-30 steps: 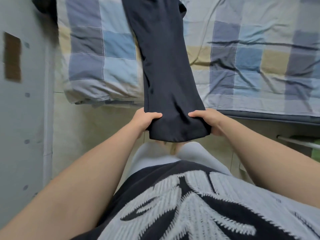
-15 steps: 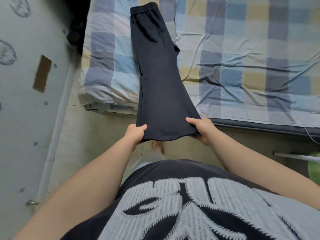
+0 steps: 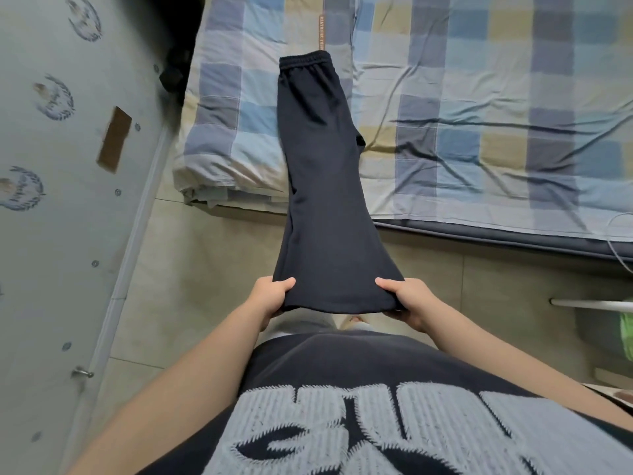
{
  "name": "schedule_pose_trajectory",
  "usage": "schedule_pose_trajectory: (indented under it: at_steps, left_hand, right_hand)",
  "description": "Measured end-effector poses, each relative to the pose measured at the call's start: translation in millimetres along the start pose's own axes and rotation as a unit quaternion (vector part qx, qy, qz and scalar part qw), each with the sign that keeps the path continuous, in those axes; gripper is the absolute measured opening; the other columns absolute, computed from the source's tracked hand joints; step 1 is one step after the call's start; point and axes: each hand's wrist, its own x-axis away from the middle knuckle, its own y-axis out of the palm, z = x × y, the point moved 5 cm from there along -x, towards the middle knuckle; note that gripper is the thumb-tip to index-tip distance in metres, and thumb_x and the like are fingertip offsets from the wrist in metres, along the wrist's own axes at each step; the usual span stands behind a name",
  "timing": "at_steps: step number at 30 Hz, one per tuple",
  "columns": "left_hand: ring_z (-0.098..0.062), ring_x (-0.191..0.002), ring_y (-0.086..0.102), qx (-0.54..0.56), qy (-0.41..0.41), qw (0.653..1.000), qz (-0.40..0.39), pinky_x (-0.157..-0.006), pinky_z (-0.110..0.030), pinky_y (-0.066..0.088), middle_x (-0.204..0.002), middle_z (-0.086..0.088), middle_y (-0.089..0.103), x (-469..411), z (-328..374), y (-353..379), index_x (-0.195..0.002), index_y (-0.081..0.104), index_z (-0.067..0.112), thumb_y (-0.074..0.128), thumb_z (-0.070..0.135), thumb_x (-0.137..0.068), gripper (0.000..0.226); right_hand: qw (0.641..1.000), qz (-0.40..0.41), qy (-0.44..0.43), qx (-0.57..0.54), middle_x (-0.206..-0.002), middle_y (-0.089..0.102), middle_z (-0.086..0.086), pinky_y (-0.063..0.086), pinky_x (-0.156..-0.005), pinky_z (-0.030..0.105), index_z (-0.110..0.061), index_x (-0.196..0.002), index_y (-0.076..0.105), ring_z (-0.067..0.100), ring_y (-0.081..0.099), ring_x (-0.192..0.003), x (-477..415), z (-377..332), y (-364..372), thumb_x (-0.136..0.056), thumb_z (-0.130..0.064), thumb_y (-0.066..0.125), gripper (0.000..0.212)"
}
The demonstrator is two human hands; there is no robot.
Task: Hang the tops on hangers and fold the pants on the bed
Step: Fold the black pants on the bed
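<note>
The left hand [image 3: 272, 296] and the right hand [image 3: 409, 299] are holding the bottom corners of the dark pants [image 3: 322, 166], which are stretching away from them onto the checked bed [image 3: 479, 97].

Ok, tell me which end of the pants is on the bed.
The elastic waistband end, on the checked bed; the flared hem is off the edge, held by left hand and right hand.

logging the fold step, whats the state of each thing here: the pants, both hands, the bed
bed, covered by a checked sheet, creased on the right
pants, folded leg on leg, stretched out long, waistband end lying on the bed, hem end held off the edge above the floor
left hand, grips the left hem corner
right hand, grips the right hem corner
</note>
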Motion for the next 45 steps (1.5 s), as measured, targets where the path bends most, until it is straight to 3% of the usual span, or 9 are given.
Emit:
schedule_pose_trajectory:
  at_steps: [3, 8, 12, 16, 24, 31, 40, 43, 45]
  left_hand:
    - [-0.019, -0.084, 0.067, 0.045, -0.013, 0.999, 0.01, -0.058, -0.026, 0.05, -0.104, -0.004, 0.071, -2, 15, 3, -0.119, 0.063, 0.01, 0.065, 0.024, -0.097, 0.026]
    - [-0.023, -0.089, 0.068, 0.136, -0.022, 0.99, 0.024, -0.064, -0.03, 0.05, -0.104, -0.006, 0.072, -20, 61, -2, -0.112, 0.065, 0.014, 0.068, 0.029, -0.094, 0.024]
    - [-0.018, -0.067, 0.07, 0.21, -0.028, 0.977, 0.01, -0.06, -0.028, 0.052, -0.09, -0.005, 0.073, -40, 114, -6, -0.104, 0.066, 0.015, 0.065, 0.028, -0.095, 0.016]
    - [-0.017, -0.066, 0.063, 0.253, -0.044, 0.966, -0.017, -0.053, -0.025, 0.051, -0.089, -0.004, 0.068, -70, 184, -17, -0.11, 0.063, 0.016, 0.061, 0.028, -0.097, 0.017]
    - [-0.012, -0.059, 0.056, 0.249, -0.075, 0.963, -0.063, -0.055, -0.021, 0.043, -0.072, 0.0, 0.059, -140, 339, -38, -0.087, 0.059, 0.02, 0.052, 0.029, -0.099, 0.016]
    - [-0.013, -0.065, 0.058, 0.256, -0.054, 0.962, -0.076, -0.058, -0.025, 0.043, -0.071, 0.001, 0.062, -228, 451, -45, -0.108, 0.059, 0.02, 0.056, 0.028, -0.097, 0.014]
    - [-0.009, -0.066, 0.064, 0.216, 0.011, 0.975, -0.052, -0.062, -0.025, 0.046, -0.067, 0.006, 0.068, -369, 550, -34, -0.093, 0.065, 0.022, 0.058, 0.028, -0.094, 0.009]
    - [-0.009, -0.076, 0.068, 0.205, 0.043, 0.976, -0.053, -0.066, -0.027, 0.047, -0.08, 0.006, 0.07, -416, 572, -20, -0.093, 0.065, 0.024, 0.059, 0.033, -0.097, 0.012]
    - [-0.011, -0.088, 0.07, 0.213, 0.055, 0.972, -0.079, -0.072, -0.029, 0.046, -0.095, 0.007, 0.073, -438, 576, -7, -0.105, 0.065, 0.026, 0.055, 0.044, -0.1, 0.021]
  right_hand:
    - [1.0, 0.004, -0.031, -0.001, -0.102, 0.076, 0.006, 0.057, -0.062, 0.031, -0.01, -0.11, 0.067, 0.024, 0.071, -0.087, 1, -28, 5, -0.082, -0.021, 0.079, 0.032]
    - [0.999, 0.002, -0.051, -0.019, -0.099, 0.077, 0.006, 0.057, -0.058, 0.028, -0.013, -0.103, 0.069, 0.02, 0.07, -0.079, -9, -86, 21, -0.085, -0.016, 0.076, 0.02]
    - [0.997, 0.002, -0.058, -0.046, -0.107, 0.073, 0.011, 0.058, -0.063, 0.031, -0.01, -0.11, 0.066, 0.023, 0.068, -0.089, -26, -145, 44, -0.087, -0.015, 0.074, 0.025]
    - [0.996, 0.019, -0.056, -0.064, -0.099, 0.067, 0.01, 0.056, -0.057, 0.031, -0.012, -0.101, 0.066, 0.023, 0.065, -0.084, -45, -216, 75, -0.09, -0.016, 0.071, 0.013]
    - [0.992, 0.046, -0.056, -0.104, -0.088, 0.07, 0.005, 0.058, -0.067, 0.035, -0.016, -0.094, 0.067, 0.022, 0.069, -0.077, -84, -364, 133, -0.092, -0.018, 0.069, 0.004]
    - [0.987, 0.073, -0.095, -0.105, -0.092, 0.068, 0.002, 0.055, -0.091, 0.04, -0.019, -0.092, 0.065, 0.021, 0.069, -0.092, -151, -477, 172, -0.092, -0.022, 0.067, 0.004]
    - [0.985, 0.043, -0.156, -0.065, -0.1, 0.067, -0.003, 0.052, -0.093, 0.039, -0.022, -0.1, 0.063, 0.018, 0.067, -0.096, -289, -589, 206, -0.095, -0.027, 0.063, 0.008]
    - [0.983, 0.029, -0.169, -0.068, -0.1, 0.068, -0.005, 0.05, -0.098, 0.04, -0.024, -0.1, 0.065, 0.016, 0.066, -0.096, -346, -607, 211, -0.097, -0.028, 0.061, 0.007]
    - [0.985, 0.005, -0.158, -0.07, -0.111, 0.066, -0.004, 0.047, -0.101, 0.042, -0.024, -0.115, 0.064, 0.018, 0.062, -0.109, -379, -606, 213, -0.097, -0.032, 0.059, 0.02]
